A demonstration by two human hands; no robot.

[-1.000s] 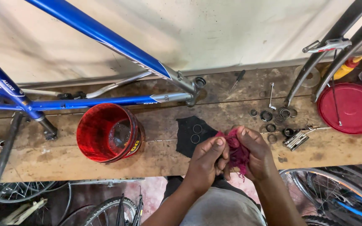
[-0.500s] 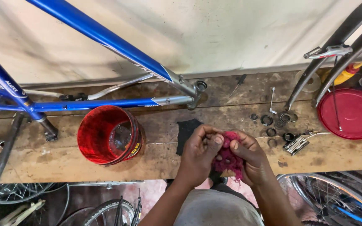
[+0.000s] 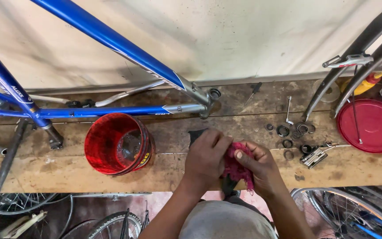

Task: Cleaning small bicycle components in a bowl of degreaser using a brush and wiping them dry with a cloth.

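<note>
Both my hands meet over the front edge of a wooden workbench (image 3: pixel 58 172). My left hand (image 3: pixel 206 157) and my right hand (image 3: pixel 258 166) are closed together on a dark pink rag (image 3: pixel 235 166), which is bunched between them. Whatever the rag wraps is hidden. A dark cloth (image 3: pixel 195 135) lies on the bench under my left hand, mostly covered. Just left of my hands stands a red bucket (image 3: pixel 118 144), tipped toward me.
A blue bicycle frame (image 3: pixel 111 42) rests across the bench's back. Several metal rings and bearings (image 3: pixel 290 135) and a folding multi-tool (image 3: pixel 314 156) lie right of my hands. A red lid (image 3: pixel 370 126), mudguards (image 3: pixel 354 57) and a screwdriver (image 3: pixel 254 90) sit beyond. Wheels (image 3: pixel 350 212) stand below.
My hands have moved left and slightly toward me with the rag, covering most of the dark cloth. The rag has been turned and bunched between the fingers.
</note>
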